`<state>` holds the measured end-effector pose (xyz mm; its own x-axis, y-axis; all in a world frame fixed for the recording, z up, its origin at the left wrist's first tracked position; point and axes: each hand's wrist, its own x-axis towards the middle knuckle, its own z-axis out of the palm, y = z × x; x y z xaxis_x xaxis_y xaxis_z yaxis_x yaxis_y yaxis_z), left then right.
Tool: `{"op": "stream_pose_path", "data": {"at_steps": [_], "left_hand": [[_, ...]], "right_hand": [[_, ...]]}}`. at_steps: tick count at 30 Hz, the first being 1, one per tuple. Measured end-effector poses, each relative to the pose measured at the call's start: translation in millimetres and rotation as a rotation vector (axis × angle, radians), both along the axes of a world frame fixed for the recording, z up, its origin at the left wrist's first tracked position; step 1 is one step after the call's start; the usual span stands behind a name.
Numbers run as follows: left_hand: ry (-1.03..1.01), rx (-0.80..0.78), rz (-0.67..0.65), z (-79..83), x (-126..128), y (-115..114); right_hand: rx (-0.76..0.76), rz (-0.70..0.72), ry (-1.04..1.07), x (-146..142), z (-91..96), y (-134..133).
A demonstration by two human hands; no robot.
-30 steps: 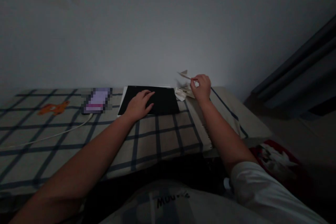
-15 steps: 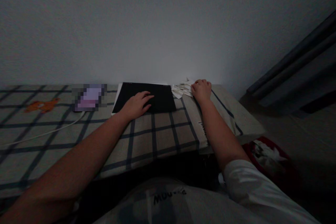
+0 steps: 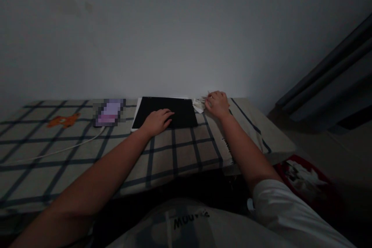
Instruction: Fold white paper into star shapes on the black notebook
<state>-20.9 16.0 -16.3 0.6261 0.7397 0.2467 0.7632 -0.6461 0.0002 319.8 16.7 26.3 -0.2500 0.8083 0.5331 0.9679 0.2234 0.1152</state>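
A black tablet point(image 3: 177, 108) lies flat at the back of the checked cloth point(image 3: 162, 151), against the wall. My left hand point(image 3: 157, 121) rests palm down on its near edge, fingers slightly spread. Just right of the tablet lies a small heap of pale paper scraps point(image 3: 199, 104). My right hand point(image 3: 217, 104) lies on top of that heap with its fingers curled over the scraps; most of the heap is hidden under it. The room is dim.
A phone with a lit screen point(image 3: 109, 112) lies left of the tablet, a white cable point(image 3: 66, 148) trailing from it. An orange shape point(image 3: 63, 120) sits further left. A red item with white contents point(image 3: 305, 174) is on the floor at right.
One second ago my right hand held a paper scrap up in the air; it has come down onto the heap. My left hand has stayed on the tablet.
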Motion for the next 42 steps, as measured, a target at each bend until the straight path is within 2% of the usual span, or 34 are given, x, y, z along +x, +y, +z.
{"op": "stream_pose_path", "data": {"at_steps": [3, 6, 8, 10, 12, 18, 24, 27, 34, 37, 39, 42], "left_hand": [[0.034, -0.012, -0.020, -1.2, 2.2, -3.3], [0.037, 0.006, -0.029, -3.3, 3.0, -4.9], [0.038, 0.014, -0.023, -5.0, 2.2, -5.2], [0.027, 0.018, -0.017, -6.9, 0.4, -6.0], [0.009, 0.021, -0.023, -9.2, -2.2, -8.0], [-0.018, -0.006, 0.056, -16.1, -7.0, -12.6], [0.066, -0.074, 0.024, -9.4, -3.8, -7.9], [0.069, -0.064, 0.054, -5.4, -1.3, -10.6], [0.013, 0.039, 0.183, -5.2, 5.0, -36.0], [-0.053, 0.069, 0.221, -2.7, -6.3, -48.4], [-0.111, 0.075, 0.324, 2.7, -25.5, -53.4], [-0.228, 0.115, 0.646, 13.0, -68.0, -55.7]], "right_hand": [[-0.160, 0.178, -0.093, -38.3, 6.9, -12.0], [-0.341, 0.307, -0.107, -82.7, -2.1, -25.8], [-0.427, 0.317, -0.107, -105.1, -15.0, -32.0], [-0.456, 0.273, -0.071, -116.1, -28.5, -33.7], [-0.460, 0.269, -0.028, -115.6, -39.3, -30.2], [-0.483, 0.421, 0.083, -96.8, -53.6, -10.2], [-0.417, 0.359, 0.107, -99.4, -59.9, -9.9], [-0.413, 0.354, 0.097, -99.4, -59.9, -11.5], [-0.406, 0.393, 0.105, -97.9, -56.5, -12.9], [-0.411, 0.388, 0.104, -97.7, -57.2, -12.0], [-0.410, 0.395, 0.103, -97.7, -58.1, -10.9], [-0.413, 0.411, 0.109, -97.4, -59.1, -9.8]]}}
